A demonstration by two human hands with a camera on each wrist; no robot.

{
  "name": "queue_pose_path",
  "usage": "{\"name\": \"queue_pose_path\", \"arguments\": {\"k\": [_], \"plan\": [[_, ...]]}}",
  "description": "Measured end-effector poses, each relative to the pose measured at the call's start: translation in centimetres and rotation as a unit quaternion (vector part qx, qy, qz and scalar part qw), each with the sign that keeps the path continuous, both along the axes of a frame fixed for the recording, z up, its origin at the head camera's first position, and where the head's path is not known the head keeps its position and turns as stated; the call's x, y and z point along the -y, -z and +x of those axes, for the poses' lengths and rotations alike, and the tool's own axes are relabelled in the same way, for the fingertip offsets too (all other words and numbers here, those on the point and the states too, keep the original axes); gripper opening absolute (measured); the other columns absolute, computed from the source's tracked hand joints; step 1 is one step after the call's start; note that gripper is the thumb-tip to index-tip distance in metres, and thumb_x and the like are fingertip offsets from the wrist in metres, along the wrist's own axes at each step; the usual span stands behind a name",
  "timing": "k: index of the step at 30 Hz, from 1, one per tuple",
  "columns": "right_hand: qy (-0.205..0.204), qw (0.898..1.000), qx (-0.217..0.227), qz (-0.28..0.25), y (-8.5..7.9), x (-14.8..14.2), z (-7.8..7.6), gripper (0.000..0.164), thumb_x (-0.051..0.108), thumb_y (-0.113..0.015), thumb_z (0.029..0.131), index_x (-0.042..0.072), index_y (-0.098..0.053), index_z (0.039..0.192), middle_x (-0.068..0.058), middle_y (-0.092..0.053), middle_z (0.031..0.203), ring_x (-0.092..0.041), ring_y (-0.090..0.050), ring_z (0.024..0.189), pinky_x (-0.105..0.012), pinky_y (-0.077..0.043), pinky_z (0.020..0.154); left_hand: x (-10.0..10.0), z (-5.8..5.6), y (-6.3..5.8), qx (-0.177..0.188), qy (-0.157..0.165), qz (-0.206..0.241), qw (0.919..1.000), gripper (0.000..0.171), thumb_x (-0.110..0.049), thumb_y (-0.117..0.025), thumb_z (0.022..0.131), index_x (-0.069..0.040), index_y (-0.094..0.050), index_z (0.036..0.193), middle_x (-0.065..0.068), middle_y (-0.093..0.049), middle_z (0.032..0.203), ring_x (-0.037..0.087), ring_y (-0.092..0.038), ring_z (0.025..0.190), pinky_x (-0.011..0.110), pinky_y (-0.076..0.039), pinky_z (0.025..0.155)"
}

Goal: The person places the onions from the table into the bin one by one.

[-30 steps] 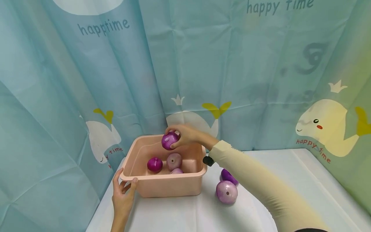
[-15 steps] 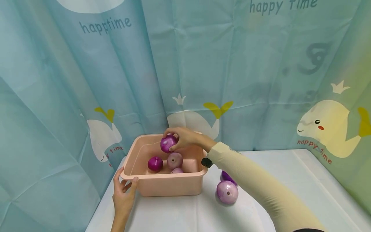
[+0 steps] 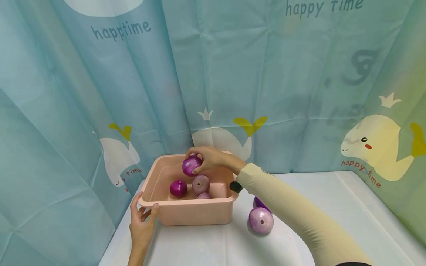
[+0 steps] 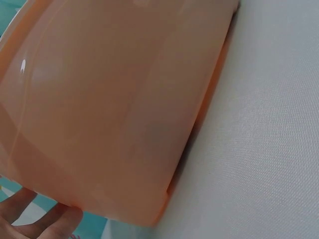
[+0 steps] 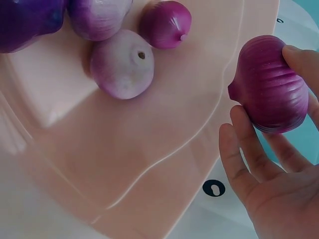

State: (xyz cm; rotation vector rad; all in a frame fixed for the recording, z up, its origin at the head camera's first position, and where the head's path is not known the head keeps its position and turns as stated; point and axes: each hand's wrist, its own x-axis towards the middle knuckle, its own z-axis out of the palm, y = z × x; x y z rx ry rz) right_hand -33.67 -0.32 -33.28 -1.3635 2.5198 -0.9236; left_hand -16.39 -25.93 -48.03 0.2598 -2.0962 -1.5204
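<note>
My right hand (image 3: 210,159) holds a purple onion (image 3: 192,164) over the back part of a pink plastic basin (image 3: 196,214). In the right wrist view, thumb and fingers wrap this onion (image 5: 271,84), its pointed end facing the basin. Beneath it in the basin lie a small magenta onion (image 3: 178,188), a pale onion (image 3: 201,184) with a dark spot, and another pale onion (image 3: 203,195) partly hidden by the front wall. My left hand (image 3: 141,225) grips the basin's front left corner, thumb at the front and fingers at the side; its fingers (image 4: 62,221) touch the wall in the left wrist view.
On the white table (image 3: 266,251), right of the basin, sits a pale purple onion (image 3: 261,220). A darker purple onion (image 3: 261,203) behind it is partly covered by the right sleeve (image 3: 293,207). A blue curtain (image 3: 233,74) with whale prints hangs behind and beside the table.
My right hand has moved slightly left and down with the purple onion. The left hand stays at the basin's corner, and the other onions lie as before.
</note>
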Motion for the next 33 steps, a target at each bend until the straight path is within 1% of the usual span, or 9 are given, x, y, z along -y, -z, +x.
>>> {"name": "queue_pose_path", "arguments": {"k": [2, 4, 7, 10, 12, 16, 22, 28, 33], "plan": [[-0.003, 1.000, -0.004, 0.002, 0.0, 0.0, 0.0, 0.044, 0.023, -0.084, 0.088, 0.021, -0.063, 0.126, 0.000, -0.065, 0.118, -0.020, -0.062, 0.108, -0.022, -0.055, 0.086, 0.0, 0.0, 0.0, 0.001, 0.000, -0.001, 1.0000, 0.068, -0.022, -0.069, 0.100, -0.027, -0.034, 0.159, 0.018, -0.045, 0.154, -0.008, -0.057, 0.101, 0.007, -0.050, 0.078], [-0.011, 1.000, -0.003, 0.000, 0.0, -0.1, -0.1, 0.055, 0.025, -0.083, 0.088, 0.023, -0.059, 0.137, -0.002, -0.065, 0.125, -0.022, -0.063, 0.109, -0.025, -0.055, 0.088, -0.1, -0.1, 0.0, 0.001, -0.001, -0.002, 1.0000, 0.068, -0.022, -0.069, 0.100, -0.026, -0.034, 0.159, 0.017, -0.045, 0.154, -0.009, -0.056, 0.101, 0.007, -0.049, 0.078], [-0.024, 1.000, 0.005, -0.002, 0.0, -0.2, -0.1, 0.078, 0.029, -0.084, 0.088, 0.028, -0.044, 0.154, -0.008, -0.058, 0.143, -0.027, -0.061, 0.118, -0.036, -0.053, 0.098, -0.1, -0.1, 0.0, 0.000, -0.001, -0.003, 1.0000, 0.068, -0.022, -0.069, 0.100, -0.027, -0.034, 0.159, 0.017, -0.045, 0.154, -0.009, -0.056, 0.101, 0.007, -0.050, 0.077], [-0.029, 0.999, 0.018, 0.009, -0.1, -0.3, -0.1, 0.091, 0.035, -0.085, 0.086, 0.031, -0.033, 0.161, -0.009, -0.049, 0.154, -0.030, -0.056, 0.128, -0.046, -0.047, 0.108, -0.2, -0.1, 0.0, 0.000, 0.000, -0.003, 1.0000, 0.068, -0.023, -0.069, 0.100, -0.027, -0.034, 0.159, 0.018, -0.044, 0.155, -0.009, -0.056, 0.100, 0.006, -0.050, 0.077], [-0.025, 0.999, 0.029, 0.021, -0.1, -0.3, 0.0, 0.091, 0.038, -0.084, 0.086, 0.030, -0.033, 0.161, -0.008, -0.047, 0.156, -0.030, -0.050, 0.135, -0.049, -0.044, 0.111, -0.2, -0.1, 0.0, 0.001, 0.000, -0.006, 1.0000, 0.069, -0.023, -0.069, 0.100, -0.027, -0.034, 0.159, 0.019, -0.044, 0.155, -0.010, -0.055, 0.100, 0.006, -0.049, 0.077], [-0.021, 0.999, 0.035, 0.032, -0.2, -0.5, 0.2, 0.087, 0.036, -0.083, 0.087, 0.025, -0.036, 0.159, -0.007, -0.049, 0.153, -0.029, -0.050, 0.136, -0.049, -0.043, 0.111, -0.2, -0.1, 0.0, 0.000, -0.003, -0.008, 1.0000, 0.069, -0.024, -0.069, 0.100, -0.027, -0.034, 0.159, 0.019, -0.043, 0.155, -0.012, -0.054, 0.102, 0.005, -0.049, 0.078], [-0.040, 0.998, 0.041, 0.008, -0.3, -1.4, 0.1, 0.082, 0.026, -0.083, 0.089, 0.015, -0.040, 0.158, -0.013, -0.046, 0.155, -0.036, -0.049, 0.136, -0.052, -0.045, 0.109, -0.3, -0.1, 0.0, -0.010, -0.010, -0.011, 0.9998, 0.068, -0.021, -0.069, 0.100, -0.026, -0.035, 0.158, 0.017, -0.045, 0.155, -0.016, -0.053, 0.104, 0.004, -0.046, 0.082], [-0.039, 0.998, 0.046, -0.021, -0.9, -3.2, 0.2, 0.079, 0.017, -0.082, 0.089, 0.012, -0.041, 0.157, -0.010, -0.040, 0.159, -0.039, -0.040, 0.142, -0.053, -0.044, 0.110, -0.3, 0.0, 0.0, -0.009, -0.008, -0.014, 0.9998, 0.068, -0.022, -0.070, 0.100, -0.026, -0.035, 0.159, 0.020, -0.047, 0.152, -0.014, -0.055, 0.100, 0.005, -0.048, 0.080], [-0.039, 0.998, 0.033, -0.032, -1.0, -5.5, 0.5, 0.079, 0.016, -0.082, 0.089, 0.008, -0.041, 0.156, -0.012, -0.042, 0.158, -0.040, -0.043, 0.141, -0.054, -0.045, 0.109, -0.3, 0.1, -0.1, -0.009, -0.007, -0.014, 0.9998, 0.069, -0.022, -0.070, 0.099, -0.026, -0.035, 0.159, 0.022, -0.050, 0.150, -0.011, -0.056, 0.099, 0.006, -0.049, 0.079]]}}
